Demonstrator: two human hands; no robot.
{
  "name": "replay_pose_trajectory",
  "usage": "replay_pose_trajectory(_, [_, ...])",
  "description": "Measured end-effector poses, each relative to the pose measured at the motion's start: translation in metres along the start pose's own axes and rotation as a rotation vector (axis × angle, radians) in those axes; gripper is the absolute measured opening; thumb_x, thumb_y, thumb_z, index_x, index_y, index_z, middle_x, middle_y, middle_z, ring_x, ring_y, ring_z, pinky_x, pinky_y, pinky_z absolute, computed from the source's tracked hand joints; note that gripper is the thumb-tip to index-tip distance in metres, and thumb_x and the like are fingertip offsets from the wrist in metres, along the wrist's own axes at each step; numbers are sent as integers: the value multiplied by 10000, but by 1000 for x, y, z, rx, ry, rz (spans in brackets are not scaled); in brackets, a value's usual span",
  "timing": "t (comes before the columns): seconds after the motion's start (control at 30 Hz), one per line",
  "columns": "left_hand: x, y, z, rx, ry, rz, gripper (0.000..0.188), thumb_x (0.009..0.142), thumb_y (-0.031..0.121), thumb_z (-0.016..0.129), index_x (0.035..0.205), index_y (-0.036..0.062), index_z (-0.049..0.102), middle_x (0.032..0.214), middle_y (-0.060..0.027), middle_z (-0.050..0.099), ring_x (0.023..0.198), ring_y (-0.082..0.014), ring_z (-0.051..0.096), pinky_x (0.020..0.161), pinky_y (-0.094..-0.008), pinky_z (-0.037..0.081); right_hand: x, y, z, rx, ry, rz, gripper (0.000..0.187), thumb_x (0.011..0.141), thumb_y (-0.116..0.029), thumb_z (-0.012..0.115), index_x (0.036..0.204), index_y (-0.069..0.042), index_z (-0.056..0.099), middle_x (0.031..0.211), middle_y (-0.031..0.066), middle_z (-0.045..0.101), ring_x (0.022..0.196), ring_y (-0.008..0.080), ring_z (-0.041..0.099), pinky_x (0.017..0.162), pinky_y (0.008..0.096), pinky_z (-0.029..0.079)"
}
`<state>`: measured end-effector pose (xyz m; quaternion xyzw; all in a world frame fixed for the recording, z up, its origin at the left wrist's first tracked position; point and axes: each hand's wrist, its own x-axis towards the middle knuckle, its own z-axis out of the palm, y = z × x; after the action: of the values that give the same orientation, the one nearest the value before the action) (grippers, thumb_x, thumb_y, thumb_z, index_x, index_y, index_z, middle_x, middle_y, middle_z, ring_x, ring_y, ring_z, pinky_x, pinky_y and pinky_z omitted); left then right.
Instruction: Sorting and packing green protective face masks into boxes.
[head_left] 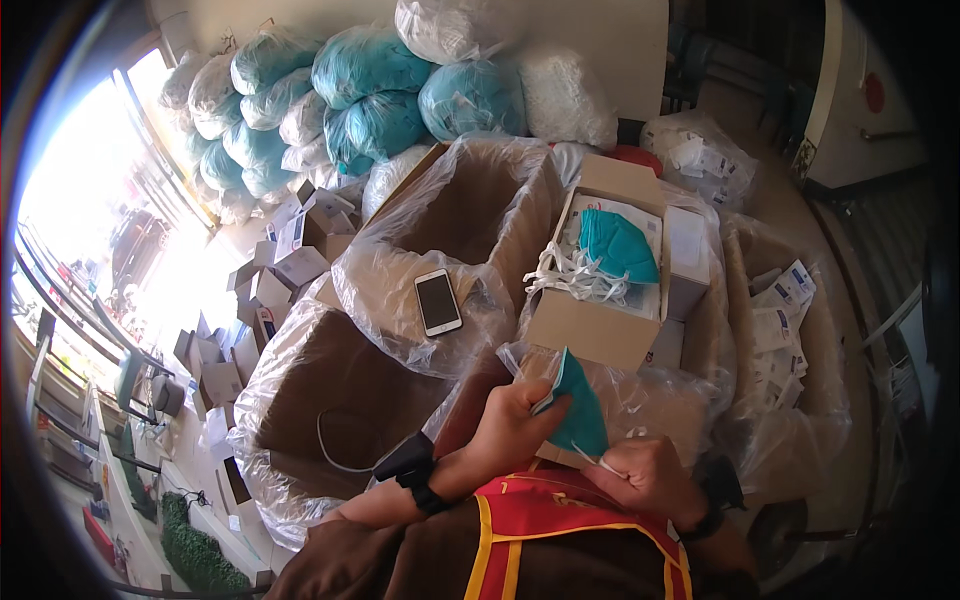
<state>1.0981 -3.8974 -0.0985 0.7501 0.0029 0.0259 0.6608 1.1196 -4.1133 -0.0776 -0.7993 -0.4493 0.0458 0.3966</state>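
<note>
My left hand (517, 424) is closed on a teal folded face mask (580, 418), gripping its left edge in front of my chest. To its right, my right hand (648, 474) pinches a white ear loop (606, 464) at the mask's lower end. Beyond my hands stands an open cardboard box (592, 328). More teal masks (618, 246) lie on top in it, with their white straps (578, 274) bunched at the left. Both wrists wear dark bands.
Plastic-lined cartons stand at the left (330, 390) and behind (460, 205); a white phone (438, 302) lies between them. A lined carton (785, 400) at right holds white packets (780, 325). Small boxes (300, 245) litter the left floor. Stuffed teal bags (370, 65) line the wall.
</note>
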Motion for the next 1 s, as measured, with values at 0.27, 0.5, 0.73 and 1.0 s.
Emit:
replay_pose_trajectory(0.27, [16, 2, -126, -287, 538, 47, 135, 902, 30, 550, 954, -51, 645, 827, -105, 695, 668, -180, 685, 663, -310, 584, -85, 20, -30, 594, 99, 526, 338, 877, -149, 657, 612, -25, 488, 571, -5, 481, 531, 64, 416, 497, 281, 345])
replay_pose_trajectory(0.5, [21, -14, -65, -457, 71, -249, 199, 882, 122, 662, 1016, -25, 650, 874, -63, 693, 722, -108, 667, 659, -232, 542, -60, 9, 7, 754, 102, 693, 247, 934, -196, 599, 761, -19, 584, 676, -58, 531, 654, 18, 440, 554, 222, 376])
replay_pose_trajectory(0.73, [105, -27, -112, -376, 196, -115, 250, 932, 285, 627, 941, 35, 620, 819, -29, 646, 643, -84, 620, 588, -268, 537, -73, 25, 25, 738, 112, 794, 248, 942, -208, 589, 783, -18, 578, 666, -53, 527, 642, 20, 453, 555, 222, 381])
replay_pose_trajectory(1.0, [179, -9, -128, -539, 437, 155, 315, 948, 327, 605, 1086, 49, 548, 953, -100, 666, 832, -158, 655, 758, -306, 530, -28, 24, 28, 884, 86, 743, 237, 976, -240, 558, 890, -21, 585, 738, 2, 581, 615, 72, 522, 569, 226, 435])
